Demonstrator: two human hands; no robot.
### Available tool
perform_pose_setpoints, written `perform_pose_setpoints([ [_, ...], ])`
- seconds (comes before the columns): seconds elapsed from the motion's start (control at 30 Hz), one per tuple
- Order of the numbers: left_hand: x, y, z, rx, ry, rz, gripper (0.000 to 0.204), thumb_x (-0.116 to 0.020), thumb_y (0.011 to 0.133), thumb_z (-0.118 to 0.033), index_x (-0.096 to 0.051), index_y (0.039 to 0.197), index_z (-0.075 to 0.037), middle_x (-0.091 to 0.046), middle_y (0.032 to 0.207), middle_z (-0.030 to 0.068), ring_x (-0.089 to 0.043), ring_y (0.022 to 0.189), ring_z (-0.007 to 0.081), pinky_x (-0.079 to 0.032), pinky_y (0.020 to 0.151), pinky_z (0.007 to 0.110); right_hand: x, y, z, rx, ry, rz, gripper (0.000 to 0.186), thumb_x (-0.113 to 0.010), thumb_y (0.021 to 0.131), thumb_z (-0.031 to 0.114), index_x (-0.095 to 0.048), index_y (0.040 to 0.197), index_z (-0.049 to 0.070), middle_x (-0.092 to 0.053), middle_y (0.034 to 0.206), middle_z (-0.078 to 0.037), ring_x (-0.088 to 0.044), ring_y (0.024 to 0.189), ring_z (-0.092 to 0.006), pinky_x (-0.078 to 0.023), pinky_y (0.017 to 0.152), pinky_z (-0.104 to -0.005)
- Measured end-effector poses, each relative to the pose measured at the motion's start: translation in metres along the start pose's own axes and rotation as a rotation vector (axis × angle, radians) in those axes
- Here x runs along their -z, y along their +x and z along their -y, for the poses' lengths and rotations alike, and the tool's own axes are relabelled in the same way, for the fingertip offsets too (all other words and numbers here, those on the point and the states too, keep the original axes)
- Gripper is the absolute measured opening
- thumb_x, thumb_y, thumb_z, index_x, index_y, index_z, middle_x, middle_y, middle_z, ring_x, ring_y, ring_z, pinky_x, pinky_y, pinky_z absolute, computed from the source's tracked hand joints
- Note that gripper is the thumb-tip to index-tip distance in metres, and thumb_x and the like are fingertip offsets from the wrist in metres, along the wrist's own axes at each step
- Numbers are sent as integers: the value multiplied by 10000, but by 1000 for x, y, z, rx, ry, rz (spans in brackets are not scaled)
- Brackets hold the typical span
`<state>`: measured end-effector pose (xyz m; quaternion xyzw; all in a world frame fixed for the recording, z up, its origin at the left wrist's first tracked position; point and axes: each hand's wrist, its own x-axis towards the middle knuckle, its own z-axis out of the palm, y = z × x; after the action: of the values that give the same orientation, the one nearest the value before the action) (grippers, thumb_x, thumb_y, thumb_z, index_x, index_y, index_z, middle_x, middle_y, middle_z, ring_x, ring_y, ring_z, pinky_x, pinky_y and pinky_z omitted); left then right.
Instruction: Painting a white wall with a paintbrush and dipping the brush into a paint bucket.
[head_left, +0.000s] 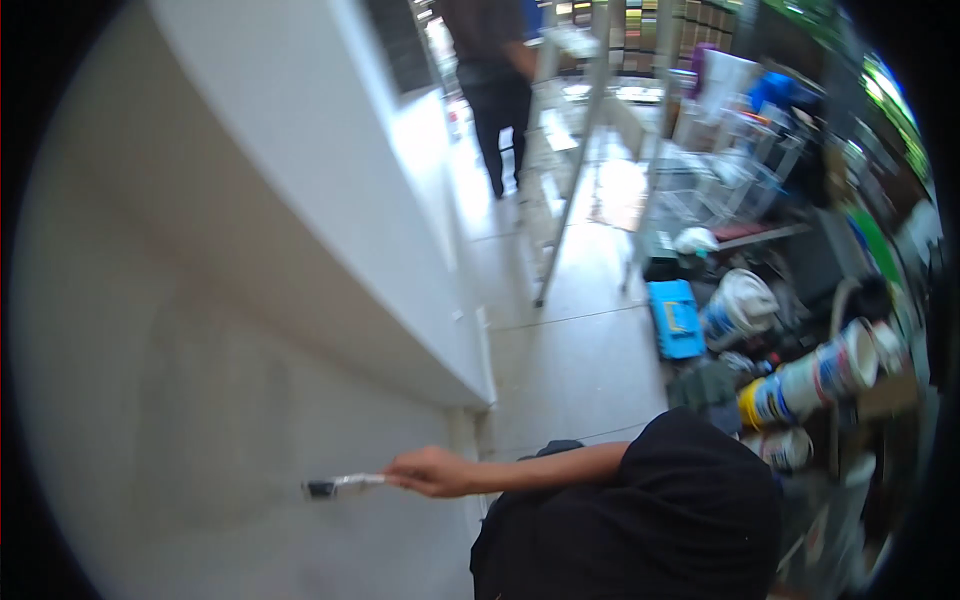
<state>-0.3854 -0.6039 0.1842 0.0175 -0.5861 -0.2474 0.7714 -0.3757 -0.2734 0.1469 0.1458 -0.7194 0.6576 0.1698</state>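
Note:
My right hand (pixel 430 470) grips a paintbrush (pixel 340 486) with a dark tip and pale handle, held out to the left beside a white wall (pixel 100 300). A faint greyish patch (pixel 215 420) shows on the wall left of the brush; whether the bristles touch it, I cannot tell. My bare forearm reaches across from a black sleeve at lower right. My left hand is not in view.
A white wall edge (pixel 420 320) borders a tiled floor (pixel 560 365). A dark-clothed person (pixel 490 90) stands beside a metal stepladder (pixel 560 200). On the right are a blue case (pixel 676 318), several buckets (pixel 735 305), cylindrical containers (pixel 800 385) and piled clutter.

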Motion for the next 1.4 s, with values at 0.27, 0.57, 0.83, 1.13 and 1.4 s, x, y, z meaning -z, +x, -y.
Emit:
perform_pose_setpoints([
  [0.27, -57, -38, -1, 64, -121, 82, 211, -453, 916, -236, -469, 752, -104, -383, 603, 53, -390, 580, 191, -358, 676, 432, 23, -33, 11, -169, -154, -328, 215, -552, 894, 236, -627, 971, 49, -625, 720, -118, -592, 612, -206, -439, 557, -307],
  [0.57, -110, -77, -7, 30, -261, 216, 277, -402, 921, -269, -445, 704, -104, -396, 597, 51, -386, 570, 206, -335, 653, 419, -2, -50, 17, -143, -135, -392, 239, -550, 905, 241, -628, 968, 25, -632, 707, -68, -580, 612, -130, -448, 587, -271],
  [0.83, -115, -91, -15, -80, -282, 270, 336, -357, 926, -300, -424, 661, -105, -408, 591, 48, -382, 561, 220, -315, 633, 407, -13, -95, 29, -305, -167, -609, 340, -549, 895, 336, -645, 934, 12, -629, 691, -62, -571, 619, -124, -451, 600, -274],
  [1.13, -114, -91, -21, -293, -182, 256, 403, -306, 932, -333, -400, 613, -105, -421, 585, 45, -378, 550, 235, -292, 611, 394, -25, -115, 31, -510, -83, -593, 363, -517, 898, 371, -640, 960, 36, -591, 659, -30, -529, 604, -104, -413, 569, -262],
  [1.4, -64, -22, -22, -578, 246, 302, 435, -215, 940, -207, -428, 568, -130, -468, 592, -13, -386, 505, 118, -308, 585, 311, -26, -132, 44, -573, -95, -657, 288, -539, 907, 295, -641, 939, 28, -507, 620, 21, -436, 576, -55, -377, 533, -230],
])
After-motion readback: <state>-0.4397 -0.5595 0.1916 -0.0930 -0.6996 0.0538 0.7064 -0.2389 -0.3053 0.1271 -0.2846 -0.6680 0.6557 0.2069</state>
